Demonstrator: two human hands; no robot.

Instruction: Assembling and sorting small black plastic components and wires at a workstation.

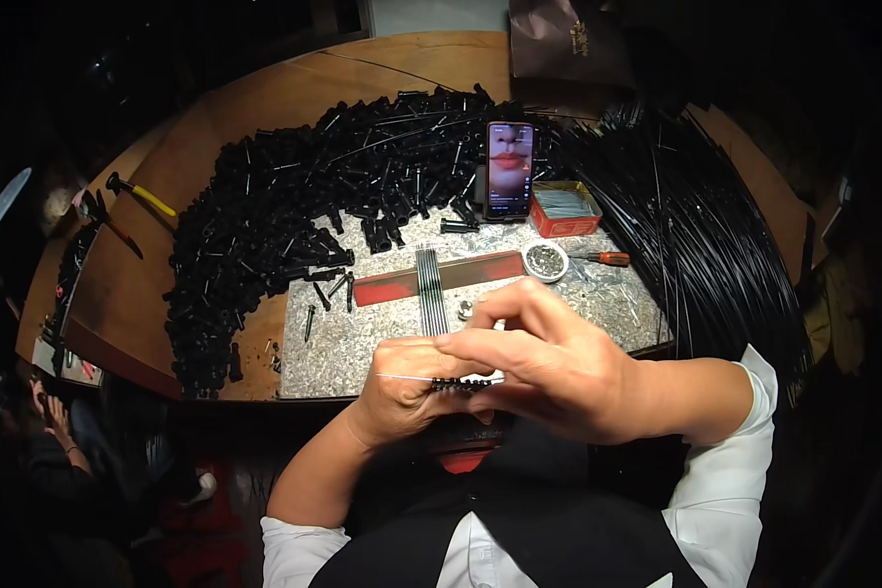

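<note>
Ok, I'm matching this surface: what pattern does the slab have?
The slab is speckled pale grey with darker flecks, best seen in the head view.

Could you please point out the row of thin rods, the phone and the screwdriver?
Row of thin rods (431,291), head view: middle of their visible lengths.
Phone (510,174), head view: middle of its lit screen.
Screwdriver (612,259), head view: its orange handle.

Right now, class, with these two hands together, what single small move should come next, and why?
Probably tilting the right hand slightly aside, to check how the thin rod meets the row of small black pieces: the rod lies across the left hand and runs toward that row, but the hands partly hide the spot.
</note>
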